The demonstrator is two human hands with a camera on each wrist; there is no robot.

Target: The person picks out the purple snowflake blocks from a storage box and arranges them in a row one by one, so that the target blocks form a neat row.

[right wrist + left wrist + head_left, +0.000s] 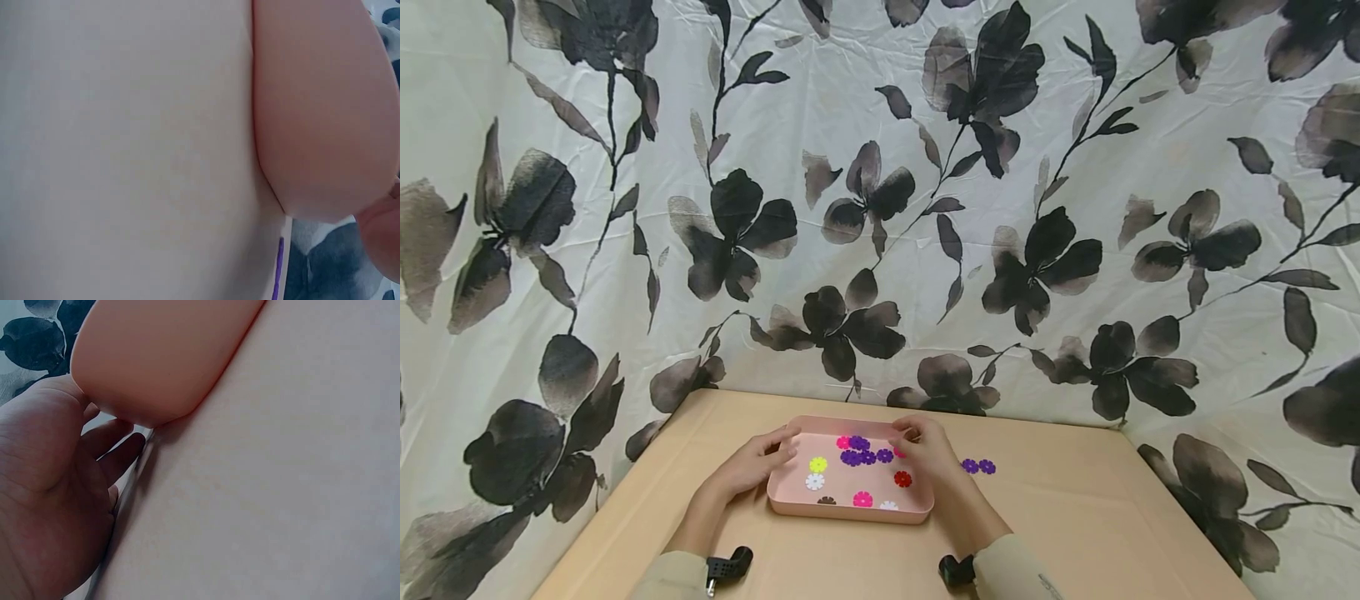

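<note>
A shallow pink tray [850, 510] sits on the table, holding several flower-shaped discs: purple ones [867, 457] in a cluster, a yellow one [817, 464], a white one [815, 482], a red one [903, 479] and a pink one [862, 499]. My left hand [747, 467] grips the tray's left side, thumb over the rim; in the left wrist view its fingers [122, 456] reach the outer wall below. At the right far corner, my right hand [931, 454] holds the tray's edge with bent fingers. Its grip is mostly out of frame in the right wrist view.
Two joined purple discs [978, 467] lie on the light tan table [1075, 517], right of the tray. Behind the table hangs a white cloth [850, 275] printed with dark flowers. A black wrist strap [728, 567] shows on the left arm.
</note>
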